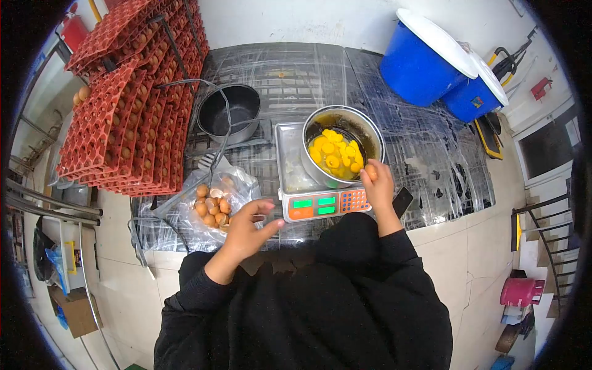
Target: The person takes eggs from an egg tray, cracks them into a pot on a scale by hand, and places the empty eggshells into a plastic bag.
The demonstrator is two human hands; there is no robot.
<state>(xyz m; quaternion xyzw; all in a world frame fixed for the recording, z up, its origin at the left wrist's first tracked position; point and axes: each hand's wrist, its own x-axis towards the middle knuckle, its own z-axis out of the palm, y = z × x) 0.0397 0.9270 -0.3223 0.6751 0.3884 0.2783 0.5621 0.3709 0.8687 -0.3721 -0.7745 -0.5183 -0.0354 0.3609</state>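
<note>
My right hand is closed around a brown egg at the front right rim of a metal pot. Inside the pot lie several raw yolks in clear egg white. The pot rests on a digital scale with lit green displays. My left hand is open, thumb and fingers apart, holding nothing, just left of the scale's front. Beside it, a clear plastic bag holds several brown eggshells, some visibly broken.
Tall stacks of red egg trays stand at the left. A dark empty pot sits behind the bag, with a cable across it. Blue buckets with white lids stand at the back right. A dark phone-like object lies right of the scale.
</note>
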